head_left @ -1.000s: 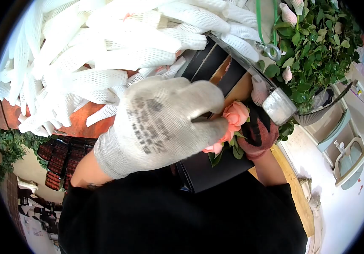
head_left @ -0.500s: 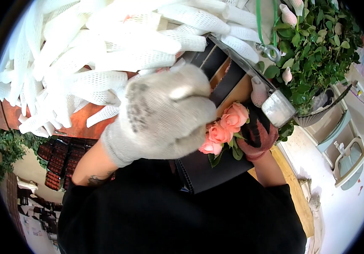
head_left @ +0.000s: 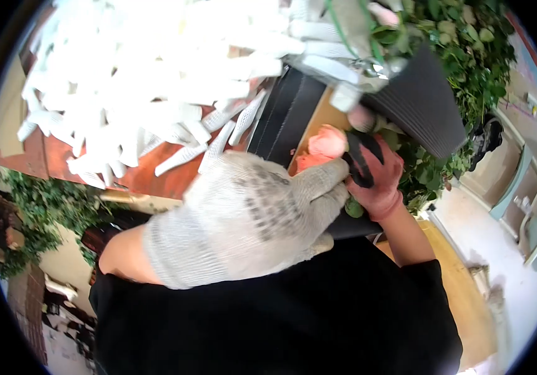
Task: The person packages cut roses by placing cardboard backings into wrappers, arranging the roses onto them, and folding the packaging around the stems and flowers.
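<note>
- Head view: two pink roses [head_left: 328, 141], bare of mesh, sit near 2 o'clock, bunched at the gloved right hand [head_left: 377, 178], which curls closed on them; their stems are hidden
- The gloved left hand [head_left: 249, 219], just below centre, meets the right one's fingers, its own drawn together; whether they pinch anything, I cannot tell
- As things stand, the roses are together, while many white mesh sleeves [head_left: 156, 81] lie loose toward 10 o'clock on a red tabletop [head_left: 146, 182]
- A black box [head_left: 290, 112] stands near 12 o'clock, behind the roses
- A dark ribbed sheet [head_left: 421, 103] at 2 o'clock crowds the right hand, partly covering the foliage [head_left: 481, 37]
</note>
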A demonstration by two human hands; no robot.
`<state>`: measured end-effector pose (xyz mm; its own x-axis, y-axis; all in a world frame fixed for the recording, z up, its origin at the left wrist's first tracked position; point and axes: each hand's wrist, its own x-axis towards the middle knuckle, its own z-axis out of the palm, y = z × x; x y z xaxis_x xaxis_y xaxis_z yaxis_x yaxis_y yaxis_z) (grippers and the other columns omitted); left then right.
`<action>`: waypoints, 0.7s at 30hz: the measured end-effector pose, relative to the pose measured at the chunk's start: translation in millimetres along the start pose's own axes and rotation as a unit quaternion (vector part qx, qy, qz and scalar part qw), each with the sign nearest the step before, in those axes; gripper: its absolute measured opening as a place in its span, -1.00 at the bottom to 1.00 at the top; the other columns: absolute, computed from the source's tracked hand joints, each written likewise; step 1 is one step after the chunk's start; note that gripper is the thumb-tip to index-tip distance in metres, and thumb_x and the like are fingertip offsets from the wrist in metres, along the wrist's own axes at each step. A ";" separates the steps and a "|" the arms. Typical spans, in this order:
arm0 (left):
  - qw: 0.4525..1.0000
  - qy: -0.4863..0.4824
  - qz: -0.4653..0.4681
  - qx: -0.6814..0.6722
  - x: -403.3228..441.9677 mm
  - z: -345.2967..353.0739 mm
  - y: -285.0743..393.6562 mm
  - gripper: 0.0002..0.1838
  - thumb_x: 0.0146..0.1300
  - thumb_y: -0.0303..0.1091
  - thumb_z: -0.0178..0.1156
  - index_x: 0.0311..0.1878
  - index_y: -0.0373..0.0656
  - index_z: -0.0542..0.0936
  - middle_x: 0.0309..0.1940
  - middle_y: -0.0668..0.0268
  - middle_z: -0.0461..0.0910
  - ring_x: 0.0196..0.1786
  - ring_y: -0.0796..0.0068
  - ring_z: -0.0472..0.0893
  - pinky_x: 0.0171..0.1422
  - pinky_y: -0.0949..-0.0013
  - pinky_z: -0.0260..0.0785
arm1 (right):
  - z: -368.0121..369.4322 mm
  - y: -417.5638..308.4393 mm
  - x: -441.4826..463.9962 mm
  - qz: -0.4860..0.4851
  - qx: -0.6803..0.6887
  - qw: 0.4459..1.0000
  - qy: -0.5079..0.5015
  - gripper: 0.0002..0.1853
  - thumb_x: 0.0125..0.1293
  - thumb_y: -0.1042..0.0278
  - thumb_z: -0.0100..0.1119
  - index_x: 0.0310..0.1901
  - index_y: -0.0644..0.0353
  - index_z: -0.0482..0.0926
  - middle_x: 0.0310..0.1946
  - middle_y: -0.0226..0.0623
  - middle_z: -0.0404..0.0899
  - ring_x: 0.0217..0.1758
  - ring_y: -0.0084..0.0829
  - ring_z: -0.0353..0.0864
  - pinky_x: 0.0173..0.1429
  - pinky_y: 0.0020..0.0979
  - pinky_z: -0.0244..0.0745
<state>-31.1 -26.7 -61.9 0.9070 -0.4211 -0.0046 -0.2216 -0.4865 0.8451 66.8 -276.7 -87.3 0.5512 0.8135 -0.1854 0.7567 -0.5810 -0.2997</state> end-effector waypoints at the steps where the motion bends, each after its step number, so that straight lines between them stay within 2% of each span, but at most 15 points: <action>1: 0.999 -0.038 -0.027 0.025 -0.5 9.8 6.9 -0.34 0.12 0.19 0.15 0.14 -0.12 0.53 0.16 0.30 0.48 -0.28 0.40 0.65 0.04 0.13 0.45 | 3.3 1.9 -4.8 0.035 0.001 0.999 -0.017 -0.55 -0.07 0.35 0.32 -0.04 0.18 0.57 -0.04 -0.05 0.52 -0.11 -0.06 0.59 -0.06 -0.21 0.49; 2: 0.996 -0.053 -0.038 0.057 1.4 14.0 10.8 -0.32 0.16 0.21 0.10 0.16 -0.15 0.50 0.17 0.26 0.47 -0.25 0.36 0.65 0.02 0.13 0.42 | 3.2 2.7 -6.8 -0.025 -0.051 0.998 0.032 -0.53 -0.05 0.30 0.36 -0.02 0.14 0.56 -0.01 -0.11 0.49 -0.11 -0.10 0.57 -0.06 -0.22 0.47; 3: 0.993 -0.069 -0.048 0.089 3.2 18.3 15.0 -0.30 0.19 0.23 0.05 0.18 -0.18 0.47 0.18 0.21 0.46 -0.23 0.32 0.65 0.01 0.13 0.39 | 0.4 -0.7 -3.8 -0.023 -0.050 0.998 0.037 -0.56 -0.01 0.26 0.31 -0.02 0.05 0.56 0.00 -0.16 0.48 -0.17 -0.19 0.57 -0.08 -0.25 0.46; 4: 0.991 -0.064 -0.042 0.107 3.2 23.5 16.6 -0.32 0.21 0.17 0.07 0.16 -0.25 0.46 0.14 0.16 0.48 -0.29 0.35 0.65 -0.22 0.24 0.48 | -2.6 -2.4 -1.9 -0.022 -0.047 0.998 0.039 -0.60 0.03 0.21 0.27 -0.02 -0.04 0.57 0.01 -0.22 0.46 -0.23 -0.27 0.57 -0.11 -0.29 0.46; 6: 0.990 -0.090 -0.067 0.084 5.7 20.9 19.3 -0.30 0.20 0.22 0.05 0.15 -0.22 0.49 0.15 0.17 0.48 -0.14 0.31 0.64 -0.03 0.24 0.46 | -0.6 -2.0 -4.4 -0.023 -0.068 0.996 0.050 -0.59 0.07 0.19 0.23 0.01 -0.06 0.54 0.04 -0.24 0.44 -0.19 -0.31 0.56 -0.06 -0.30 0.42; 8: 0.984 -0.097 -0.070 0.133 6.3 22.5 23.5 -0.35 0.20 0.22 0.06 0.16 -0.12 0.50 0.20 0.25 0.44 0.02 0.24 0.59 0.13 0.13 0.37 | 2.0 -1.3 -6.9 -0.028 -0.090 0.994 0.058 -0.59 0.10 0.17 0.20 0.04 -0.07 0.52 0.06 -0.27 0.42 -0.16 -0.35 0.55 -0.01 -0.32 0.39; 9: 0.975 -0.105 -0.063 0.183 7.1 22.2 24.8 -0.40 0.21 0.20 0.07 0.17 -0.03 0.51 0.27 0.34 0.39 0.16 0.17 0.50 0.28 -0.02 0.23 | 5.0 0.1 -7.0 -0.040 -0.090 0.995 0.034 -0.57 0.12 0.15 0.17 0.07 -0.07 0.50 0.06 -0.29 0.41 -0.14 -0.38 0.54 0.02 -0.33 0.36; 10: 0.973 -0.109 -0.060 0.197 7.8 22.7 25.8 -0.40 0.21 0.20 0.07 0.17 -0.03 0.51 0.27 0.34 0.39 0.16 0.17 0.50 0.28 -0.02 0.23 | 7.2 2.2 -6.8 -0.052 -0.092 0.994 0.011 -0.56 0.14 0.12 0.14 0.09 -0.07 0.49 0.07 -0.31 0.40 -0.12 -0.41 0.53 0.05 -0.33 0.33; 12: 0.985 -0.041 -0.060 0.157 12.3 24.7 25.6 -0.42 0.22 0.18 0.06 0.15 -0.02 0.53 0.30 0.39 0.35 0.22 0.13 0.44 0.40 -0.14 0.01 | 0.4 0.2 -3.5 -0.086 -0.112 0.988 0.065 -0.57 0.15 0.13 0.11 0.09 -0.05 0.47 0.05 -0.28 0.43 -0.13 -0.37 0.55 -0.01 -0.33 0.39; 13: 0.985 -0.023 -0.040 0.165 18.4 25.9 25.6 -0.43 0.23 0.18 0.05 0.13 -0.02 0.55 0.26 0.38 0.39 0.20 0.19 0.47 0.43 -0.12 -0.04 | -5.9 -3.9 -1.7 -0.061 -0.123 0.990 0.018 -0.59 0.15 0.15 0.11 0.06 -0.04 0.48 0.06 -0.25 0.44 -0.13 -0.34 0.57 -0.04 -0.33 0.42; 14: 0.984 -0.024 -0.038 0.170 23.1 25.3 28.0 -0.43 0.23 0.18 0.05 0.13 -0.02 0.55 0.26 0.38 0.39 0.20 0.19 0.47 0.43 -0.12 -0.04 | -16.8 -10.7 1.8 -0.037 -0.132 0.990 -0.035 -0.62 0.15 0.16 0.11 0.04 -0.02 0.49 0.08 -0.21 0.44 -0.13 -0.31 0.59 -0.08 -0.32 0.46; 15: 0.981 -0.059 -0.059 0.174 26.1 25.3 30.6 -0.42 0.21 0.15 0.09 0.14 -0.08 0.53 0.27 0.32 0.39 0.09 0.22 0.55 0.27 0.04 0.20 | -29.0 -11.9 8.9 -0.018 -0.108 0.990 -0.087 -0.64 0.14 0.18 0.13 -0.01 0.02 0.49 0.01 -0.14 0.49 -0.16 -0.27 0.62 -0.15 -0.32 0.50; 16: 0.980 -0.062 -0.065 0.175 25.7 26.5 30.3 -0.42 0.20 0.13 0.12 0.14 -0.10 0.52 0.28 0.30 0.39 0.02 0.22 0.59 0.14 0.13 0.30 | -26.2 -7.0 5.0 -0.020 -0.108 0.990 -0.086 -0.64 0.14 0.18 0.13 -0.01 0.02 0.49 0.01 -0.14 0.49 -0.16 -0.27 0.62 -0.15 -0.32 0.50; 18: 0.979 -0.068 -0.076 0.179 24.4 29.3 30.1 -0.41 0.17 0.08 0.17 0.14 -0.14 0.52 0.29 0.26 0.38 -0.13 0.23 0.66 -0.12 0.32 0.51 | -19.3 4.9 3.4 0.006 -0.060 0.990 0.125 -0.63 0.11 0.21 0.17 -0.02 0.05 0.49 -0.11 -0.14 0.54 -0.25 -0.27 0.63 -0.19 -0.30 0.51; 21: 0.985 -0.041 -0.078 0.150 19.6 34.2 26.3 -0.43 0.15 0.06 0.20 0.13 -0.13 0.53 0.29 0.28 0.39 -0.06 0.25 0.64 0.06 0.21 0.45 | -8.1 7.2 4.9 0.023 -0.138 0.978 0.155 -0.62 0.10 0.22 0.20 -0.03 0.08 0.49 -0.20 -0.16 0.58 -0.34 -0.24 0.63 -0.26 -0.28 0.52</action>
<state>-31.4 -73.9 -58.0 0.9086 -0.3790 -0.1754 -0.1895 -0.7485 0.6355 77.8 -277.1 -82.9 0.6351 0.7643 0.1120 0.7708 -0.6365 -0.0266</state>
